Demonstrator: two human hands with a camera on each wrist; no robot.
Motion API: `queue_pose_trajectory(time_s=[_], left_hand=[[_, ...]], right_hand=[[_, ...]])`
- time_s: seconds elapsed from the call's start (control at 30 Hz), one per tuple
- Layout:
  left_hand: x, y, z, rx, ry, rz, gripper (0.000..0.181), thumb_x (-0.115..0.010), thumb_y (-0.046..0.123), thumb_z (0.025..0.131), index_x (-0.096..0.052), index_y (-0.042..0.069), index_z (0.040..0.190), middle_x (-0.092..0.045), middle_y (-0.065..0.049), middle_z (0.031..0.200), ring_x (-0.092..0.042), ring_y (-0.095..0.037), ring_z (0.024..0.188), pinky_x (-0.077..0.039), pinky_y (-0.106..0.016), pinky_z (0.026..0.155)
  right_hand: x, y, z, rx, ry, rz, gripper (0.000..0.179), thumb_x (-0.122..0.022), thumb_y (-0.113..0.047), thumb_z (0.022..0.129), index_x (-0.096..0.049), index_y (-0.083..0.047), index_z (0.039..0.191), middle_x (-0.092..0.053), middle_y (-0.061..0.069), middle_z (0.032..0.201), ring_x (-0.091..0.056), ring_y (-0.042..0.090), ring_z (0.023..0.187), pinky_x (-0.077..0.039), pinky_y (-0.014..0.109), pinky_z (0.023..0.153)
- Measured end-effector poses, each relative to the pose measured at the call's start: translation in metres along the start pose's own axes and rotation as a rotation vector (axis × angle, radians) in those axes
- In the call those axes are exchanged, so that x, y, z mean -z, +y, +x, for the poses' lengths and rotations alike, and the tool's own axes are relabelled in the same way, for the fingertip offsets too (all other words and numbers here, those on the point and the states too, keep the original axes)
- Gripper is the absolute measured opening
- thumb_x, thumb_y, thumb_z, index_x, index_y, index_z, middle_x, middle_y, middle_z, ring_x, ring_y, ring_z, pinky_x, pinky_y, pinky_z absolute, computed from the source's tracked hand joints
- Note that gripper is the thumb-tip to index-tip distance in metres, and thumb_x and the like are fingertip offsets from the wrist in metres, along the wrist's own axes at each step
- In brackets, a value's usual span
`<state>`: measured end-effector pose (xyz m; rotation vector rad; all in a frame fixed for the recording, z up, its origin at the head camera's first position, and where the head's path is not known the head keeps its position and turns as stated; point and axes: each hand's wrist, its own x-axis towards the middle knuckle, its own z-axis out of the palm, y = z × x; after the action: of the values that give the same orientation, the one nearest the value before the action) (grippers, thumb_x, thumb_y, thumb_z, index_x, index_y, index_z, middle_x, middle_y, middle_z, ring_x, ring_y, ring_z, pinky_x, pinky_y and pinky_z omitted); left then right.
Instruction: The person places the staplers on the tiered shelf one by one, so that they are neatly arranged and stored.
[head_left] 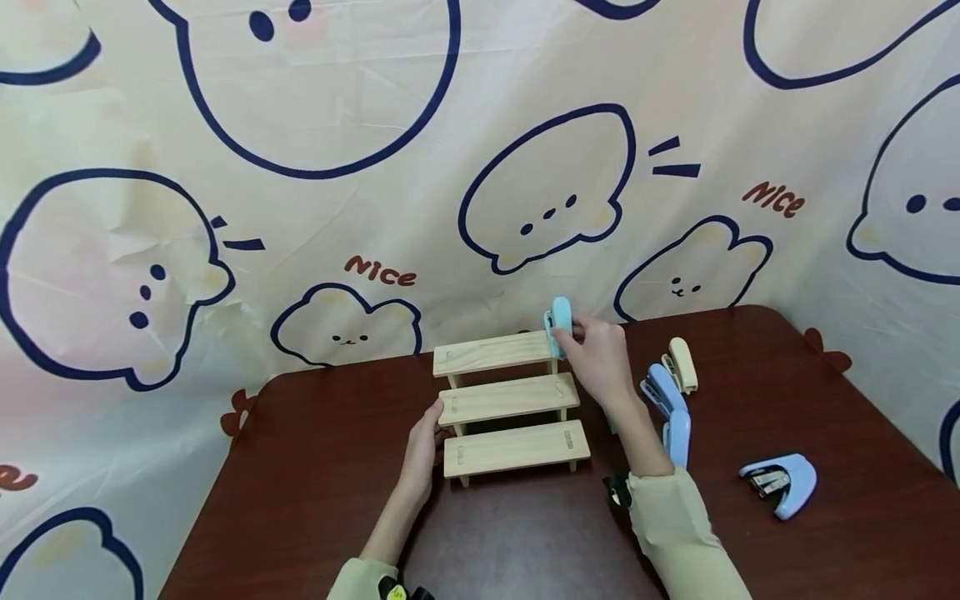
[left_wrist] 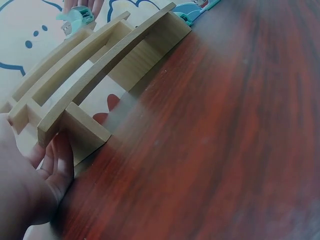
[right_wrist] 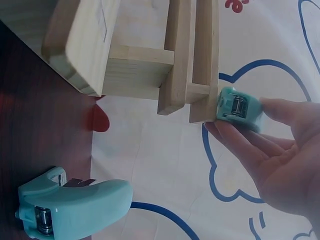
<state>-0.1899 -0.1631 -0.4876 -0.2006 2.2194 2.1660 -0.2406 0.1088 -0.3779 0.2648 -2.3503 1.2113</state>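
Note:
A three-tier wooden stand [head_left: 513, 404] rises in steps on the table. My left hand [head_left: 420, 446] grips its left side, with fingers curled under a shelf end, as the left wrist view shows of the stand [left_wrist: 80, 95]. At the right end of the top tier, my right hand [head_left: 603, 358] pinches a teal stapler [head_left: 561, 317] between thumb and fingers. In the right wrist view this stapler [right_wrist: 239, 107] is up against the shelf edge; whether its weight rests on the board I cannot tell. A second teal stapler [right_wrist: 85, 210] lies right of the stand, mostly hidden by my right arm in the head view.
Right of my right arm are a cream stapler [head_left: 681, 365], a blue stapler [head_left: 662, 387] and another blue stapler [head_left: 677, 437], close together. Farther right lies a rounded blue stapler [head_left: 798, 483]. A printed cloth [head_left: 375, 208] hangs behind the dark wooden table [head_left: 315, 467].

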Motion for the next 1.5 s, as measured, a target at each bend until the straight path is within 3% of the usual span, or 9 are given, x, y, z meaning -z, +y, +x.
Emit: queue_pose_trajectory(time_s=[0.1, 0.23, 0.43, 0.77, 1.1, 1.5], left_hand=[[0.0, 0.002, 0.0, -0.002, 0.001, 0.003, 0.069, -0.041, 0.058, 0.108, -0.051, 0.006, 0.151, -0.064, -0.012, 0.131, -0.063, -0.022, 0.11, -0.051, -0.036, 0.084], [-0.001, 0.003, -0.001, 0.001, 0.004, 0.001, 0.066, -0.041, 0.058, 0.108, -0.054, 0.006, 0.147, -0.065, -0.01, 0.124, -0.064, -0.021, 0.106, -0.051, -0.036, 0.084], [-0.001, 0.003, -0.001, 0.007, 0.004, -0.004, 0.066, -0.042, 0.058, 0.108, -0.056, 0.005, 0.145, -0.065, -0.007, 0.116, -0.063, -0.019, 0.102, -0.05, -0.036, 0.083], [0.001, 0.0, 0.0, 0.001, 0.006, 0.003, 0.069, -0.041, 0.06, 0.107, -0.055, 0.005, 0.146, -0.066, -0.01, 0.123, -0.064, -0.021, 0.107, -0.051, -0.035, 0.084], [-0.001, 0.002, -0.001, 0.011, 0.016, 0.009, 0.068, -0.041, 0.06, 0.107, -0.055, 0.006, 0.146, -0.066, -0.009, 0.121, -0.064, -0.021, 0.108, -0.051, -0.035, 0.084], [-0.001, 0.003, -0.002, 0.001, 0.011, 0.006, 0.066, -0.04, 0.058, 0.108, -0.055, 0.005, 0.146, -0.066, -0.005, 0.114, -0.063, -0.018, 0.104, -0.051, -0.035, 0.083]], right_hand=[[-0.002, 0.0, 0.001, 0.023, -0.004, -0.039, 0.028, -0.073, -0.016, 0.099, -0.074, 0.01, 0.11, -0.076, 0.019, 0.087, -0.067, 0.024, 0.062, -0.053, 0.037, 0.057], [-0.004, -0.001, 0.001, 0.037, 0.001, -0.098, 0.032, -0.075, -0.019, 0.098, -0.074, 0.011, 0.109, -0.075, 0.02, 0.086, -0.07, 0.03, 0.068, -0.057, 0.045, 0.062], [-0.007, -0.004, -0.001, -0.036, 0.033, -0.115, 0.035, -0.077, -0.024, 0.096, -0.075, 0.008, 0.108, -0.076, 0.02, 0.089, -0.073, 0.034, 0.075, -0.058, 0.049, 0.067], [-0.013, -0.006, -0.002, -0.069, 0.051, -0.122, 0.037, -0.076, -0.03, 0.097, -0.076, 0.006, 0.105, -0.076, 0.018, 0.088, -0.072, 0.033, 0.072, -0.057, 0.049, 0.064], [-0.02, 0.001, -0.001, -0.047, 0.105, -0.098, 0.036, -0.075, -0.033, 0.098, -0.076, 0.002, 0.106, -0.076, 0.016, 0.09, -0.072, 0.031, 0.072, -0.055, 0.048, 0.062], [-0.028, 0.007, 0.0, -0.109, 0.143, 0.022, 0.037, -0.074, -0.033, 0.099, -0.074, 0.002, 0.108, -0.075, 0.017, 0.095, -0.07, 0.032, 0.082, -0.053, 0.048, 0.071]])
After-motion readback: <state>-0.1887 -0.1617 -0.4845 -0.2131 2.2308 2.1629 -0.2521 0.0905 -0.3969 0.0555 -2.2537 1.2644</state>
